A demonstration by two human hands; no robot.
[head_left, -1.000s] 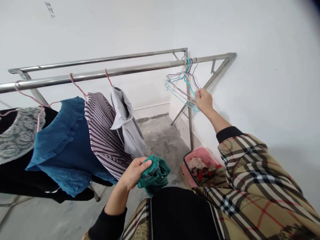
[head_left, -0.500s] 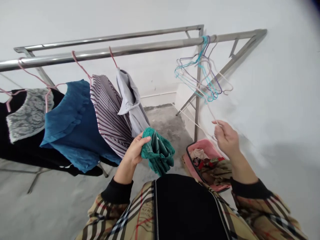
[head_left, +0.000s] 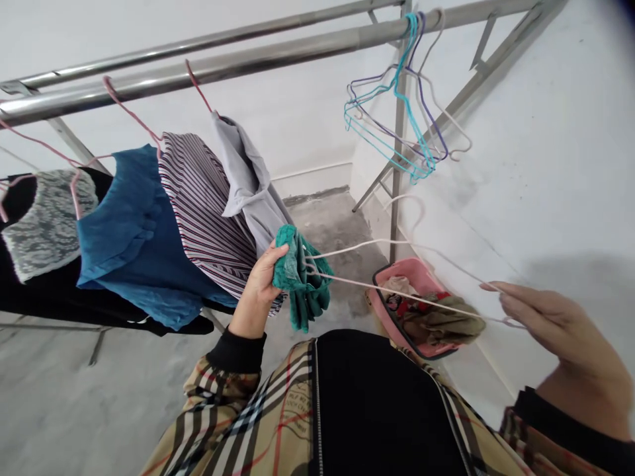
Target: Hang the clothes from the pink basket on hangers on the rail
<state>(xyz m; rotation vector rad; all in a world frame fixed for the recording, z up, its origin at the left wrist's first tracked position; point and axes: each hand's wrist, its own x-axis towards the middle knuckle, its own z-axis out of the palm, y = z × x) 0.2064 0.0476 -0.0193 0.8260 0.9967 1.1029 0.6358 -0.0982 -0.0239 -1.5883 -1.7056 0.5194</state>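
My left hand (head_left: 264,272) is closed on a bunched green garment (head_left: 300,274), thumb over its gathered edge. Level with it on the right, my right hand (head_left: 550,324) grips one end of a pale wire hanger (head_left: 391,291). The hanger lies sideways between both hands with its hook pointing up and away. Its far end reaches into the opening of the green garment, where the tip is partly hidden by cloth. What kind of garment it is, I cannot tell.
A metal rail (head_left: 288,58) crosses ahead, bearing a grey garment (head_left: 248,178), a striped shirt (head_left: 198,205) and a blue top (head_left: 133,231) on pink hangers. Several spare hangers (head_left: 397,112) hang at the right. A pink basket (head_left: 391,324) with clothes sits below, near the wall.
My right hand has moved right and lower with the pale hanger, whose far end has entered the green garment's opening. My left hand has kept its hold. The view has shifted slightly.
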